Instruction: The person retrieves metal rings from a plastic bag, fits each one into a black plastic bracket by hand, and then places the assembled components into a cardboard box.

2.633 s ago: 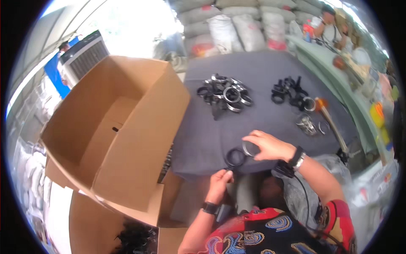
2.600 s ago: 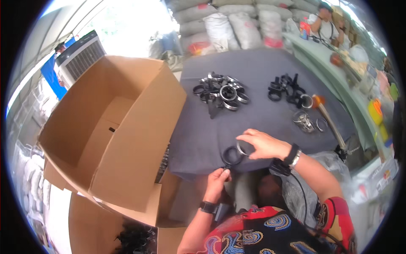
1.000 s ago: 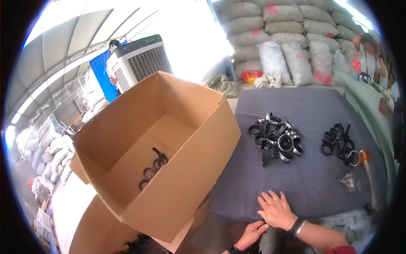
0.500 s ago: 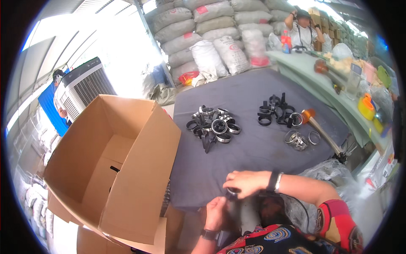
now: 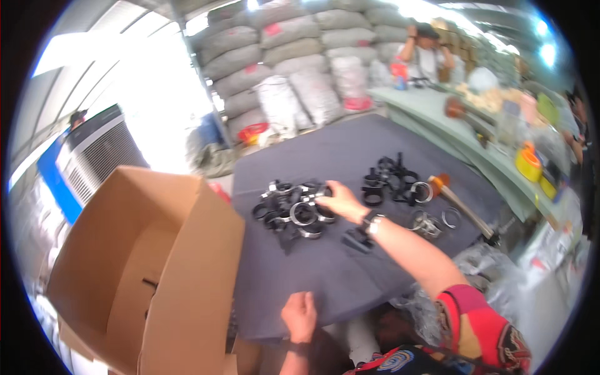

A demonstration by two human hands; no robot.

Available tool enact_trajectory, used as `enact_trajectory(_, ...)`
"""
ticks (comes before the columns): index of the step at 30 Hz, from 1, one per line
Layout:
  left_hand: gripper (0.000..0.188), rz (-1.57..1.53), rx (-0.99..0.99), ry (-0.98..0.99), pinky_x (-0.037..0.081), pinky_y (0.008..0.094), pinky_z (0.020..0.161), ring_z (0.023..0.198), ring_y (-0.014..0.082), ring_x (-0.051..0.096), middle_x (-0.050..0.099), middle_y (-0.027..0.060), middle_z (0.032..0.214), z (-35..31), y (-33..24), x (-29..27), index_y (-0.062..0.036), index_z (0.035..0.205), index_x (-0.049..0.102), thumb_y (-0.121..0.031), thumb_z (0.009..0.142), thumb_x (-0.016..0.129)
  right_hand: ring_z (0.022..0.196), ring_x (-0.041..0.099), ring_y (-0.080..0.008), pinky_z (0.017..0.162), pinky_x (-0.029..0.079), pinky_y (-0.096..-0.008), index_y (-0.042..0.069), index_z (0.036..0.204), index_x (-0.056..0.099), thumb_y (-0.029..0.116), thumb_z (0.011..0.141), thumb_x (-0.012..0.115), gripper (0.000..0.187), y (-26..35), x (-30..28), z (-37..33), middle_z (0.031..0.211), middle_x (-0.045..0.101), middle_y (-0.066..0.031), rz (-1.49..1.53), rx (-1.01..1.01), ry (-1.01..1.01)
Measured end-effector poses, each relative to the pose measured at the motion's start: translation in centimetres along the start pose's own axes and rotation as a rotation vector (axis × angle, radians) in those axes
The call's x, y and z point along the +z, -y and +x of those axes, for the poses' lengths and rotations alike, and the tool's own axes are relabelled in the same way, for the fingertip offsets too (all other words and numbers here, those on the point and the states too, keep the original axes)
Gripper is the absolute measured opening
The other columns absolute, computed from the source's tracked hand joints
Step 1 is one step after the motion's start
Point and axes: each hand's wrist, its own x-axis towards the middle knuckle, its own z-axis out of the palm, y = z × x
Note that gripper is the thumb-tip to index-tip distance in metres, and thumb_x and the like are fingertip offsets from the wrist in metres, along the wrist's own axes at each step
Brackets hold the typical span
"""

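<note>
Fingers of the right hand (image 5: 340, 201) curl loosely over the right edge of a pile of black and silver rings (image 5: 294, 209), touching the topmost pieces; whether any single ring is pinched between them cannot be told from this view. A dark wristwatch (image 5: 372, 222) sits on that wrist, and the forearm runs back toward a sleeve patterned in red and other colours at the lower right. The pile lies near the middle of a dark grey cloth-covered table (image 5: 325, 281), slightly toward its left side.

The left hand (image 5: 300, 315) rests at the near edge of the table, fingers bent and close together over the cloth, holding nothing that can be seen.

A second, smaller heap of black rings (image 5: 390, 181) lies just to the right of the first pile, apart from it. A few loose metal rings (image 5: 431, 222) lie nearer the table's right edge, beside a tool with an orange head and a long handle (image 5: 456, 203).

An open cardboard box (image 5: 144, 269) stands tilted against the table's left side, its flaps up. Behind it stands a grey cooling unit (image 5: 97, 156). Stacked sacks (image 5: 294, 56) fill the background, and another person (image 5: 425, 50) stands at a pale green bench (image 5: 462, 137) on the far right.
</note>
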Motion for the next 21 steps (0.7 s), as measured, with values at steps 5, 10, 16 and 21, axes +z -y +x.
enact_trajectory(5, 0.010, -0.014, 0.091, -0.050, 0.044, 0.0325, 0.055, 0.056, 0.0222, 0.054, 0.057, 0.0106, 0.067, 0.4, 0.8, 1.0, -0.0011, 0.077, 0.060, -0.005, 0.085, 0.063, 0.109, 0.057, -0.0300, 0.093, 0.044, -0.0398, -0.007, 0.128, 0.045, 0.026, 0.079, 0.067, 0.062, 1.0, 0.6, 0.7, 0.115, 0.060, -0.0229, 0.108, 0.110, 0.376)
enact_trajectory(10, 0.005, 0.012, 0.114, -0.057, 0.044, 0.0401, 0.054, 0.059, 0.0321, 0.056, 0.058, 0.0130, 0.069, 0.4, 0.4, 1.2, -0.0019, 0.077, 0.062, -0.006, 0.080, 0.064, 0.098, 0.060, -0.0383, 0.086, 0.049, -0.0455, -0.001, 0.098, 0.062, 0.019, 0.081, 0.058, 0.027, -3.0, -2.7, 1.5, 0.101, 0.063, -0.0230, -0.526, -0.110, -0.040)
enact_trajectory(16, 0.007, 0.068, 0.163, -0.067, 0.042, 0.0353, 0.053, 0.056, 0.0262, 0.053, 0.056, 0.0104, 0.067, 0.6, 0.7, 1.5, -0.0030, 0.077, 0.059, -0.003, 0.082, 0.064, 0.103, 0.061, -0.0327, 0.083, 0.053, -0.0397, -0.001, 0.099, 0.065, 0.007, 0.081, 0.056, 0.022, -5.7, -9.6, 1.2, 0.106, 0.062, -0.0200, -1.060, 0.147, -0.143)
enact_trajectory(21, 0.008, 0.058, 0.163, -0.081, 0.043, 0.0359, 0.053, 0.056, 0.0268, 0.054, 0.057, 0.0103, 0.067, 0.7, 0.1, 1.5, -0.0029, 0.075, 0.059, -0.004, 0.081, 0.064, 0.093, 0.063, -0.0355, 0.079, 0.053, -0.0427, -0.001, 0.101, 0.063, 0.010, 0.084, 0.053, 0.022, -9.2, -11.0, 1.3, 0.106, 0.058, -0.0212, -1.041, 0.024, 0.003)
